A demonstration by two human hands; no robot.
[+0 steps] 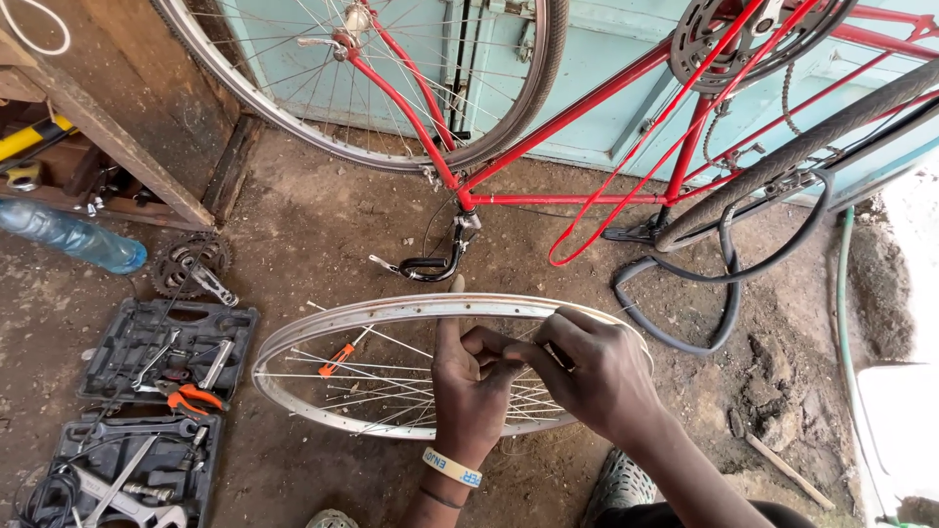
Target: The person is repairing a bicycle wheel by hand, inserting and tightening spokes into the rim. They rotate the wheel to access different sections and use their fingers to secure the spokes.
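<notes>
While bent inward, both hands (pixel 533 367) pinching wheel rim (pixel 323 328) spokes (pixel 372 376).

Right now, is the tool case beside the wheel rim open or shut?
Open. The tool case lies flat on the ground, left of the wheel rim, with pliers and wrenches showing in its moulded slots.

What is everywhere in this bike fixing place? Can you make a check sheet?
Surface: bare dirt ground, stones at right.
Job's things: silver wheel rim with thin spokes, held on edge above the ground.
Clutter: two open tool cases, pliers, chainring, water bottle, orange screwdriver.
Grips: left hand and right hand pinch spokes together at the rim's middle.
Cables: loose black inner tube; green hose.
Surroundings: red bicycle upside down, blue wall, wooden bench.
</notes>
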